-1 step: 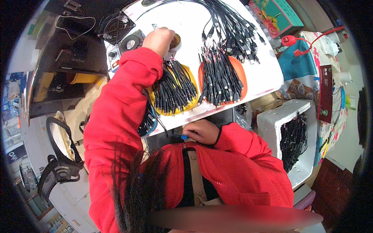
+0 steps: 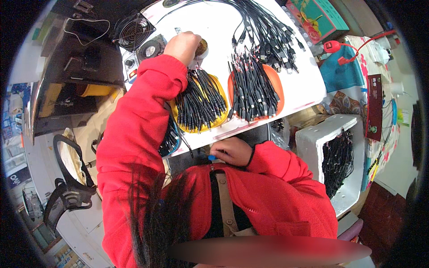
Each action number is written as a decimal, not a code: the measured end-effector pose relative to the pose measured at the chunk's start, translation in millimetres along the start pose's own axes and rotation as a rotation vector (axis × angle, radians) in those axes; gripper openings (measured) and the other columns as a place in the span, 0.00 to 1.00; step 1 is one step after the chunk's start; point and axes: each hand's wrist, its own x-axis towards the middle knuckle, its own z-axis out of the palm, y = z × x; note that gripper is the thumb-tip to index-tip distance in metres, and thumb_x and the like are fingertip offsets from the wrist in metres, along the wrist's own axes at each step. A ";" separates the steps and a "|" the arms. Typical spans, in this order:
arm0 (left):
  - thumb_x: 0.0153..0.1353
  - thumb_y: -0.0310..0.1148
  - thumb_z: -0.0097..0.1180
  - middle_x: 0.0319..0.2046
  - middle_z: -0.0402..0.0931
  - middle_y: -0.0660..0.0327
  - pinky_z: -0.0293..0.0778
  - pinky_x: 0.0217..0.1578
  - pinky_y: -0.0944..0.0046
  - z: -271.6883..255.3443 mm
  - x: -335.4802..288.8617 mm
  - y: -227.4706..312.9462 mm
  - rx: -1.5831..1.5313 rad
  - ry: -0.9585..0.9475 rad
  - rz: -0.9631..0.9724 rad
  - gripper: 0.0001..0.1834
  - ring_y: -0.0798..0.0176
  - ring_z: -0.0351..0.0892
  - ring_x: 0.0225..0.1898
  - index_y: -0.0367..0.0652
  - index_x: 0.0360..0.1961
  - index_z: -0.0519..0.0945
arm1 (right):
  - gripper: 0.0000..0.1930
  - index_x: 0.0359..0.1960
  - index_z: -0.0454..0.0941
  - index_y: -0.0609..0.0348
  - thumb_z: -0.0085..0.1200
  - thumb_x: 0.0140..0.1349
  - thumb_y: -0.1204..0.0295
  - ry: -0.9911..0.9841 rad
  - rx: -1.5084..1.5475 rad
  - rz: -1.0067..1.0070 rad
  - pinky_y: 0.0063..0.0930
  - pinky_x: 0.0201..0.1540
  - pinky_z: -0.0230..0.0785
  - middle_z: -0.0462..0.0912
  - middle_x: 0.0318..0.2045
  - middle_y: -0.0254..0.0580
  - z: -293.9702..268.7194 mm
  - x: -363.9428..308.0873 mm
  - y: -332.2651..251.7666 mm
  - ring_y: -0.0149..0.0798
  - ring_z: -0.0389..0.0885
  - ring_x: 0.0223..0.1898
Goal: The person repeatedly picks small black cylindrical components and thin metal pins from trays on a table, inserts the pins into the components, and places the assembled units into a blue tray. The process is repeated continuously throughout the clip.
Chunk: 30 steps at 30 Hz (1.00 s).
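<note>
My left hand (image 2: 184, 47) is over the far left of the white table, its fingers curled closed beside a small round tin (image 2: 203, 47) with brownish contents. What those fingers hold, if anything, is hidden. Low at the table's near edge, my right hand (image 2: 233, 152) is closed in front of my chest, with a small blue piece (image 2: 212, 157) at its thumb tip. A yellow tray (image 2: 220, 120) carries a bundle of black cables (image 2: 201, 102) with barrel plugs. To its right, an orange tray (image 2: 279, 91) bears black cables (image 2: 252, 91) with USB-type plugs.
More black cables (image 2: 268, 40) spread across the far table. A small fan (image 2: 151, 49) and a switch box (image 2: 130, 63) with a lit red switch stand at left. A blue-rimmed container (image 2: 172, 138) of cables sits under my left arm. At right is a white foam box (image 2: 308, 134) with cables inside.
</note>
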 end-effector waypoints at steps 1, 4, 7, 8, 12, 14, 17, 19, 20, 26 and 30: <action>0.53 0.30 0.55 0.31 0.78 0.49 0.74 0.38 0.52 -0.8 -1.0 0.8 0.000 -0.009 -0.010 0.07 0.45 0.78 0.35 0.42 0.33 0.81 | 0.10 0.33 0.75 0.60 0.48 0.63 0.65 -0.008 -0.007 0.006 0.40 0.38 0.69 0.78 0.30 0.50 0.0 0.1 -0.6 0.53 0.77 0.34; 0.54 0.31 0.55 0.30 0.78 0.48 0.74 0.37 0.52 -6.5 -4.8 1.5 -0.052 0.016 -0.031 0.07 0.45 0.78 0.34 0.41 0.33 0.80 | 0.10 0.33 0.75 0.60 0.48 0.63 0.65 0.030 -0.022 -0.017 0.40 0.39 0.69 0.78 0.30 0.51 0.4 0.5 -1.7 0.53 0.77 0.35; 0.54 0.31 0.55 0.28 0.78 0.48 0.73 0.34 0.52 -21.3 -16.6 -2.1 -0.130 0.067 -0.051 0.08 0.44 0.78 0.32 0.39 0.32 0.80 | 0.10 0.34 0.75 0.60 0.47 0.64 0.65 0.044 -0.104 -0.014 0.37 0.36 0.69 0.77 0.28 0.47 1.9 0.1 -3.1 0.49 0.77 0.33; 0.54 0.31 0.55 0.27 0.78 0.48 0.73 0.34 0.52 -27.7 -22.4 -3.8 -0.151 0.076 -0.066 0.08 0.44 0.78 0.31 0.39 0.32 0.79 | 0.10 0.33 0.75 0.59 0.47 0.63 0.65 0.045 -0.106 0.013 0.38 0.37 0.69 0.78 0.29 0.48 2.5 -0.2 -3.7 0.51 0.77 0.34; 0.54 0.29 0.58 0.26 0.78 0.48 0.73 0.31 0.55 -52.4 -50.9 -13.4 -0.215 0.178 -0.110 0.06 0.45 0.79 0.30 0.38 0.32 0.78 | 0.10 0.32 0.74 0.59 0.49 0.61 0.65 0.064 -0.143 0.058 0.41 0.38 0.69 0.78 0.29 0.49 5.7 -0.7 -4.9 0.53 0.78 0.35; 0.54 0.29 0.58 0.28 0.79 0.50 0.74 0.32 0.57 -63.0 -65.6 -24.6 -0.204 0.225 -0.090 0.07 0.47 0.80 0.31 0.38 0.33 0.79 | 0.10 0.32 0.74 0.59 0.49 0.60 0.65 0.084 -0.183 0.034 0.41 0.38 0.70 0.78 0.29 0.48 7.6 -0.6 -4.7 0.52 0.78 0.34; 0.52 0.29 0.60 0.29 0.80 0.51 0.75 0.34 0.59 -70.5 -82.4 -46.7 -0.115 0.211 -0.224 0.08 0.50 0.81 0.32 0.39 0.33 0.80 | 0.08 0.32 0.74 0.59 0.50 0.60 0.66 0.131 -0.219 -0.029 0.40 0.37 0.70 0.78 0.28 0.48 10.3 -0.7 -3.3 0.51 0.78 0.34; 0.52 0.29 0.60 0.29 0.80 0.51 0.75 0.34 0.59 -70.6 -88.7 -62.0 -0.088 0.212 -0.239 0.08 0.50 0.81 0.32 0.40 0.34 0.81 | 0.08 0.31 0.74 0.59 0.50 0.60 0.67 0.140 -0.255 -0.056 0.39 0.37 0.70 0.78 0.29 0.48 12.2 -0.6 -2.5 0.51 0.78 0.34; 0.51 0.29 0.60 0.29 0.80 0.51 0.75 0.34 0.59 -68.9 -91.2 -68.2 -0.072 0.203 -0.257 0.08 0.49 0.81 0.32 0.40 0.34 0.81 | 0.08 0.31 0.75 0.59 0.50 0.60 0.67 0.135 -0.263 -0.050 0.39 0.37 0.70 0.78 0.29 0.48 12.7 -0.9 -2.3 0.51 0.78 0.34; 0.50 0.27 0.59 0.28 0.78 0.48 0.74 0.36 0.53 -56.4 -90.3 -89.4 0.040 0.205 -0.245 0.08 0.45 0.78 0.33 0.39 0.33 0.82 | 0.09 0.32 0.76 0.60 0.50 0.59 0.67 0.122 -0.281 -0.022 0.39 0.39 0.70 0.79 0.30 0.49 14.3 0.8 -3.6 0.50 0.78 0.35; 0.50 0.27 0.58 0.29 0.76 0.48 0.73 0.38 0.52 -53.6 -83.2 -92.4 0.052 0.166 -0.254 0.06 0.43 0.77 0.35 0.40 0.30 0.81 | 0.09 0.32 0.76 0.60 0.49 0.60 0.67 0.104 -0.278 -0.008 0.40 0.40 0.70 0.79 0.30 0.49 13.6 2.2 -4.9 0.51 0.78 0.35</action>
